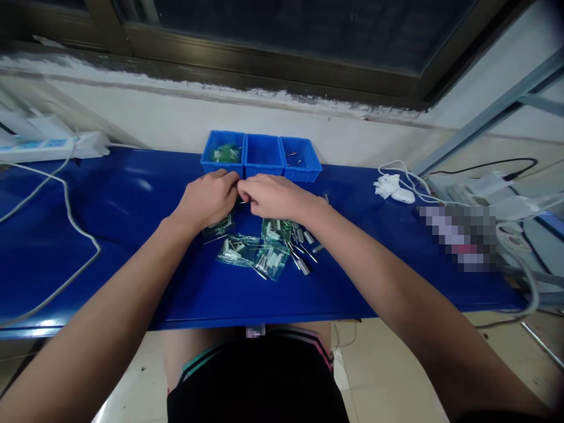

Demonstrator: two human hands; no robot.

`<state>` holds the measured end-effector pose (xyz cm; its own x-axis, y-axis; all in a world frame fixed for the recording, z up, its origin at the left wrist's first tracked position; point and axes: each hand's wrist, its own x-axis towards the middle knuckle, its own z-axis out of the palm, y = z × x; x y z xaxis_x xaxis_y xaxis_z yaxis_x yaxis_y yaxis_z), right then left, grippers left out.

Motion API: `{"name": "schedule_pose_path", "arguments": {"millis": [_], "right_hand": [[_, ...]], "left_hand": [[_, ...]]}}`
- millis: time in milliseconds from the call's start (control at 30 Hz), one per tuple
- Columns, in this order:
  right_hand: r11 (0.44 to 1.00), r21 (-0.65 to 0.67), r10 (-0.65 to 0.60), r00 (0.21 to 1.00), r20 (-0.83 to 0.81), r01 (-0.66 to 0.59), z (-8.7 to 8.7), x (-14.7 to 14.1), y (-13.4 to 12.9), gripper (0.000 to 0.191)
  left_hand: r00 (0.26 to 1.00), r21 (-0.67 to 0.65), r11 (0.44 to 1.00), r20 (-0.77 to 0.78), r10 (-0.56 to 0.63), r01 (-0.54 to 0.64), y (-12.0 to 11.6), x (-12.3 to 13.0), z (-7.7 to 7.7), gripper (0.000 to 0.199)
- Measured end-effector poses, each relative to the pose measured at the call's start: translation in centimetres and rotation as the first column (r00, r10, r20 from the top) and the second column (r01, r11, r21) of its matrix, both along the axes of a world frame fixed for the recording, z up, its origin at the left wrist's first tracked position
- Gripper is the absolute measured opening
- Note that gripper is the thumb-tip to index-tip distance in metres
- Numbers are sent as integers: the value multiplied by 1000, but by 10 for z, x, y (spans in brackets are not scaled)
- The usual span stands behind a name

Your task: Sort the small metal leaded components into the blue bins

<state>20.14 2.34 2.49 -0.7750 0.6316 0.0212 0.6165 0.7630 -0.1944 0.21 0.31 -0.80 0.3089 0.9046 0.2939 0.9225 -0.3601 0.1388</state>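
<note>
My left hand (212, 198) and my right hand (275, 197) meet knuckle to knuckle just in front of the blue bins. Both have curled fingers, and what they pinch, if anything, is hidden. A thin shiny sliver shows under my right fingers. Below the hands lie several clear greenish plastic packets (238, 249) with white pieces inside. Loose silvery metal parts (301, 265), some thin like rods and some thick like short cylinders, are heaped beside them under my right wrist.
Three joined blue bins stand against the wall: the left bin (206, 160) holds green packets, the right bin (314, 170) a few small metal pieces. A white power strip (83, 145) and cables lie left on the blue table (132, 235). A crumpled white tissue (386, 185) lies right.
</note>
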Motion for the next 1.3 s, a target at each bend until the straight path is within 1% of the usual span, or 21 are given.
{"name": "schedule_pose_path", "arguments": {"millis": [100, 200, 300, 400, 500, 600, 700, 867, 967, 1033, 1067, 1133, 1167, 1233, 1300], "right_hand": [[998, -27, -56, 982, -181, 51, -2, 23, -4, 21], [995, -47, -99, 947, -305, 89, -9, 42, -9, 19], [994, -70, -106, 910, -400, 85, -18, 52, -15, 17], [987, -127, -146, 881, -451, 99, -21, 52, -21, 14], [978, -161, -193, 863, -467, 132, -18, 52, -24, 12], [977, -152, -205, 855, -476, 150, -15, 54, -23, 12], [983, -123, -178, 846, -503, 133, -17, 56, -20, 13], [995, -57, -104, 832, -546, 88, -24, 55, -15, 21], [994, -54, -105, 836, -539, 90, -26, 55, -14, 25], [993, -64, -117, 824, -555, 98, -25, 56, -14, 27], [992, -67, -125, 814, -567, 105, -25, 57, -13, 26], [989, -71, -144, 796, -588, 127, -23, 58, -13, 14], [987, -79, -162, 786, -596, 143, -22, 58, -13, 12], [977, -131, -213, 761, -612, 168, -21, 59, -13, 25], [964, -210, -261, 720, -644, 161, -20, 60, -12, 35]], "left_hand": [[992, 48, 997, 109, -68, 63, -2, 5, 6, 40], [970, 56, 982, 153, -189, 183, -3, 11, 6, 46], [941, 49, 956, 169, -294, 290, -3, 17, 1, 43], [920, 44, 943, 208, -333, 331, -3, 22, -2, 39], [899, 52, 936, 266, -348, 347, -4, 24, 0, 39], [892, 66, 935, 284, -352, 348, -6, 24, 3, 38], [880, 71, 925, 289, -376, 372, -6, 24, 3, 38], [856, 97, 907, 303, -418, 409, -6, 25, 0, 39], [845, 120, 898, 306, -438, 423, -6, 26, 0, 34], [843, 138, 899, 311, -438, 416, -6, 27, 1, 30], [842, 147, 901, 319, -434, 409, -6, 27, 1, 29], [837, 168, 903, 339, -429, 394, -6, 27, 2, 28], [836, 183, 905, 348, -425, 385, -5, 27, 2, 28], [838, 218, 909, 356, -414, 357, -5, 26, 3, 28], [843, 248, 913, 361, -399, 325, -4, 25, 2, 28]]}}
